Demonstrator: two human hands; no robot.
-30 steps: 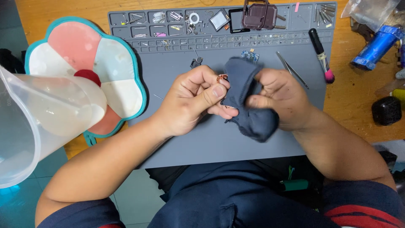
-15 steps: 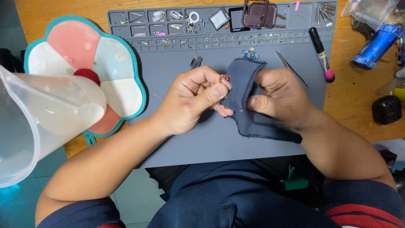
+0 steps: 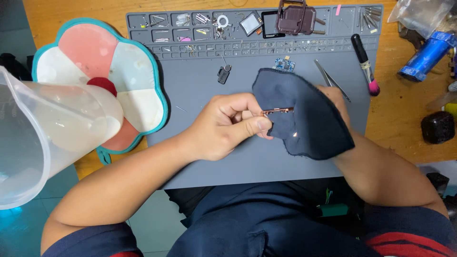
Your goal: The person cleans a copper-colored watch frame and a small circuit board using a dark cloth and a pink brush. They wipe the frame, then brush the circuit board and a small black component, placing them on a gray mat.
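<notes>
Unfolded since the earlier frame: dark cloth (image 3: 309, 119), now spread over right hand (image 3: 339, 102), grip hidden. Small copper frame (image 3: 277, 111) pinched in left hand (image 3: 228, 124), touching cloth, above grey mat (image 3: 200, 90).

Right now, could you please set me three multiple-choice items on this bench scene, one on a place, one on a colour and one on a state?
1. Where does the small blue circuit board lie?
A. on the grey mat
B. in the plastic jug
C. on the flower-shaped pad

2. What colour is the brush tip?
A. green
B. pink
C. white

3. How is the dark cloth held?
A. folded flat on the mat
B. hanging from the jug
C. draped over the right hand

Key: 1 A, it sits on the mat just above the cloth; 2 B, the bristles are pink; 3 C, the cloth covers that hand while the left hand pinches a small copper-coloured part against it.
</notes>
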